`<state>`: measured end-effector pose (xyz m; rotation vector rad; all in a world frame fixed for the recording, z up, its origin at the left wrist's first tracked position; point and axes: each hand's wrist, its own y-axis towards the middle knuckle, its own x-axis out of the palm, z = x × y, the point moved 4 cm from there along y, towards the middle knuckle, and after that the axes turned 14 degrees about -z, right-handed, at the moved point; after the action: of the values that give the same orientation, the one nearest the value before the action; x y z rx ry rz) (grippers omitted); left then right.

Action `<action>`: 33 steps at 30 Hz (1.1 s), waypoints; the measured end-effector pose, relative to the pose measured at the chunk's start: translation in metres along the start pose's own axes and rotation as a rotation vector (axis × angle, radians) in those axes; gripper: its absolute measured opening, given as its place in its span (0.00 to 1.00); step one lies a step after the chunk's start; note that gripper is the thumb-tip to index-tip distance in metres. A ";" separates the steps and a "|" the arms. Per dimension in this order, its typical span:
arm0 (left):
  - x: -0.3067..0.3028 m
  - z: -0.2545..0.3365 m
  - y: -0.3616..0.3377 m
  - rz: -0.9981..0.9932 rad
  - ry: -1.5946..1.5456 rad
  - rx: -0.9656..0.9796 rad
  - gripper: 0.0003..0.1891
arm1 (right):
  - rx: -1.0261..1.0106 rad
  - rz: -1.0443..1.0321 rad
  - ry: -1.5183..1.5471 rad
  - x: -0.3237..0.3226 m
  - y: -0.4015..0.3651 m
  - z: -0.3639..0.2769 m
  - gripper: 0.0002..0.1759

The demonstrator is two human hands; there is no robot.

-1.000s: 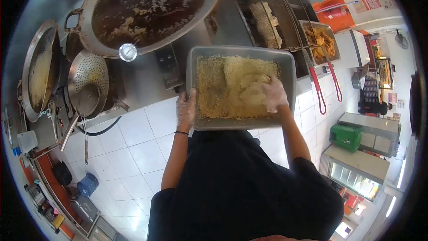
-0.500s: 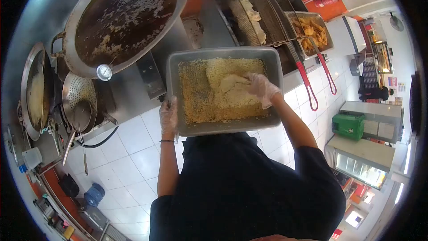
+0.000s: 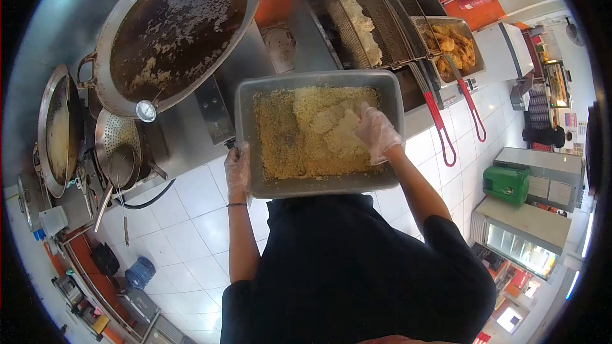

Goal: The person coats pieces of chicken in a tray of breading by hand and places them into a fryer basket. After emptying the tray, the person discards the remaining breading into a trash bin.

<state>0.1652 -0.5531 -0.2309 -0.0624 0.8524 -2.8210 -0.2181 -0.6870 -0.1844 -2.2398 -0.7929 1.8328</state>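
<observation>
White floor tiles (image 3: pixel 201 236) show beyond the tub (image 3: pixel 319 188), whose side the left hand (image 3: pixel 239 171) clasps. Fingers half curled, the right hand (image 3: pixel 377 132) touches a pale piece (image 3: pixel 344 132) among crumbs (image 3: pixel 280 159), its hold unclear; the piece looks largely coated.

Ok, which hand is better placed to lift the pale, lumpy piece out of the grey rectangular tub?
Right, I'd say: your gloved right hand has its fingers at the pale, lumpy piece, while your gloved left hand holds the left side of the grey rectangular tub, seemingly steadying it.
</observation>
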 end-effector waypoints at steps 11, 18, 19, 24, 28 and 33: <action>0.004 0.012 -0.008 0.002 0.046 0.004 0.28 | -0.239 -0.226 0.493 -0.021 0.002 0.004 0.27; 0.003 0.011 -0.004 0.014 0.076 -0.003 0.21 | 0.210 -0.482 0.123 0.049 0.074 0.042 0.34; 0.003 0.012 -0.006 0.017 0.088 0.016 0.21 | 0.142 -0.484 0.038 0.050 0.075 0.035 0.30; 0.000 0.004 0.000 -0.018 0.104 0.029 0.30 | 0.069 -0.241 0.017 0.030 0.056 0.006 0.22; -0.003 0.010 -0.003 -0.009 0.284 -0.066 0.36 | -0.074 -0.170 0.278 -0.008 0.031 -0.018 0.25; -0.006 -0.009 0.008 0.031 0.178 0.067 0.23 | -0.039 -0.280 0.316 -0.122 -0.017 -0.061 0.15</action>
<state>0.1718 -0.5537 -0.2432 0.2122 0.7857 -2.8550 -0.1803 -0.7174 -0.0559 -2.2264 -1.0222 1.3108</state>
